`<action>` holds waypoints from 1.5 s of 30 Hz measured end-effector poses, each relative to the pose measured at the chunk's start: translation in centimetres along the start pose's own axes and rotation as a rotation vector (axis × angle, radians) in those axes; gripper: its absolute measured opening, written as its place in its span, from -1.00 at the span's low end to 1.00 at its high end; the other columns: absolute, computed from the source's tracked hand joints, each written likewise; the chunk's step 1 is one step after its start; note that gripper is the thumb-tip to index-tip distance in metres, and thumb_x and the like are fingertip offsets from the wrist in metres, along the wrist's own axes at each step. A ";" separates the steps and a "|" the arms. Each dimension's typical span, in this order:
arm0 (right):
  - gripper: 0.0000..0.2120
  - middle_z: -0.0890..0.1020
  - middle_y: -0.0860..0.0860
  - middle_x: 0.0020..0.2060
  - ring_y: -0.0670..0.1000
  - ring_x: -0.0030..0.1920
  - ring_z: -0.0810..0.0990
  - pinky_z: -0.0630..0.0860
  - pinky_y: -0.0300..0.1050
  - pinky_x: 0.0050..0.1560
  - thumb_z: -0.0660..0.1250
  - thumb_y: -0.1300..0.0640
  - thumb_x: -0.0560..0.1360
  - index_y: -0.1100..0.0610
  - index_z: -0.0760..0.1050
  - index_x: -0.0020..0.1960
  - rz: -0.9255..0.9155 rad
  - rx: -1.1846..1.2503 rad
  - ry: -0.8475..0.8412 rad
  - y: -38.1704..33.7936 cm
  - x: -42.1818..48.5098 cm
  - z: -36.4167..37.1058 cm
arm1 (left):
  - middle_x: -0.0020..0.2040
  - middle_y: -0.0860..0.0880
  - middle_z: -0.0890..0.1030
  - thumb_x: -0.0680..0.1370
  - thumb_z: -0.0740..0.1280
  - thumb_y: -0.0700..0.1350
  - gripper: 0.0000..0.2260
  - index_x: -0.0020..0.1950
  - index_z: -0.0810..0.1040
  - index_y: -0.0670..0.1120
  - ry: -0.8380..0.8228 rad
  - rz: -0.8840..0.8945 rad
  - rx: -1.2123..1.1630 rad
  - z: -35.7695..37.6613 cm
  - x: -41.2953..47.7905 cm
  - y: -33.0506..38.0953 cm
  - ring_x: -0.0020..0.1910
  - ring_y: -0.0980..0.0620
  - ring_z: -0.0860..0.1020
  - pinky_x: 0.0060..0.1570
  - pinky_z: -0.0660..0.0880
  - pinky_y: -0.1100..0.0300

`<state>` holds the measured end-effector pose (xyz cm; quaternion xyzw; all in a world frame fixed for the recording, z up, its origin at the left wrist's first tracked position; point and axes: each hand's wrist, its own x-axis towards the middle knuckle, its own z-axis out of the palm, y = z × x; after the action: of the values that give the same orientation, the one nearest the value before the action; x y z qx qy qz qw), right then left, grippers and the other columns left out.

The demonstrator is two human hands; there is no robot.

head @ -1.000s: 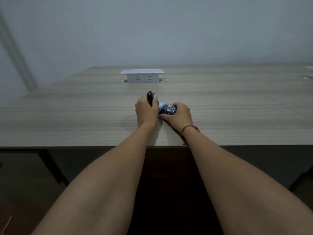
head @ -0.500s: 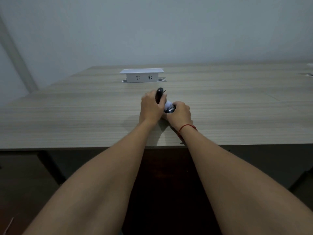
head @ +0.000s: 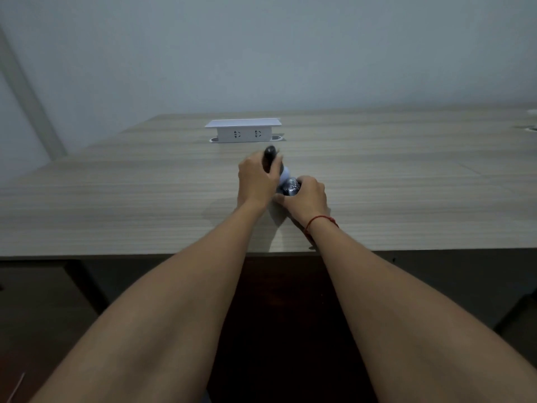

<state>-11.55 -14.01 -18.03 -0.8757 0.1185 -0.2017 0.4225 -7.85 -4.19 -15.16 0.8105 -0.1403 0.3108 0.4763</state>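
Left grip (head: 255, 181) is clenched round the dark rounded piece (head: 270, 155), which stands upright. Right grip (head: 309, 196) curls round the dark printed piece (head: 292, 187), with a pale part (head: 284, 173) between them. It's all low over the bench (head: 116, 199), between the socket box (head: 243, 130) and the near edge. It looks light, hard and glossy, so probably slippery. I'd hold each end at its widest.

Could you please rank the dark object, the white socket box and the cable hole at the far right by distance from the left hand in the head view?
1. dark object: gripped in the left hand itself.
2. white socket box: straight ahead, just beyond the hand.
3. cable hole: far off at the right edge of the view.
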 end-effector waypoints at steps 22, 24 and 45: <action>-0.51 0.61 0.05 -0.05 0.07 -0.07 0.60 0.61 0.01 -0.06 0.53 -0.12 0.27 0.11 0.51 0.07 0.007 -0.041 0.036 -0.1 -0.1 0.0 | -0.10 -0.17 0.59 0.57 0.29 -0.06 -0.76 -0.06 0.57 -0.24 0.037 -0.076 0.026 -0.6 -0.4 -2.0 -0.11 -0.06 0.52 -0.09 0.47 0.12; -0.52 0.61 0.04 -0.05 0.07 -0.06 0.60 0.61 0.05 -0.04 0.54 -0.12 0.27 0.09 0.50 0.06 0.008 -0.036 0.032 0.0 -0.1 0.1 | -0.09 -0.14 0.60 0.58 0.28 -0.06 -0.77 -0.04 0.57 -0.22 0.061 -0.055 -0.014 -0.4 -0.4 -1.1 -0.09 -0.03 0.52 -0.08 0.44 0.19; -0.28 0.54 0.08 0.28 0.05 0.23 0.53 0.47 -0.09 0.25 0.57 0.01 0.34 0.17 0.39 0.41 -0.116 0.041 -0.110 0.1 -0.4 -1.1 | 0.02 -0.21 0.58 0.59 0.27 -0.01 -0.70 0.06 0.55 -0.26 -0.056 -0.176 0.158 -1.9 0.6 -3.8 0.01 -0.14 0.56 -0.02 0.50 0.07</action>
<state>-12.37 -14.66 -17.60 -0.8820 0.0399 -0.1800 0.4338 -6.15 -0.56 -16.69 0.8630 -0.0570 0.2551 0.4324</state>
